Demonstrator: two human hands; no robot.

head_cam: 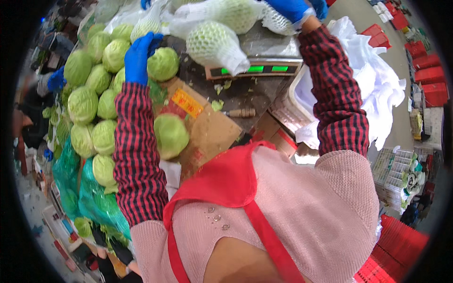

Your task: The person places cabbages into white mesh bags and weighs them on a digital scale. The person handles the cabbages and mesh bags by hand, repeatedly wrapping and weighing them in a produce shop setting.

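Note:
My left hand [137, 60], in a blue glove, is among green cabbages, right beside a bare round cabbage [163, 64]. Just past its fingertips lies a cabbage in white foam netting [147, 29]; whether the hand grips anything is unclear. At the top edge my right hand [288, 10], also gloved in blue, is at a netted cabbage [277, 20], its fingers partly cut off. A digital weighing scale [262, 70] with green displays carries netted cabbages, and one netted cabbage [212, 44] overhangs its front.
Bare cabbages [83, 104] are heaped at left. A wooden-handled knife [242, 113] and a loose cabbage [171, 136] lie near cardboard [212, 131]. A white plastic basket [293, 102] and white foam nets [375, 81] stand at right. Other people's gloved hands [56, 78] show at left.

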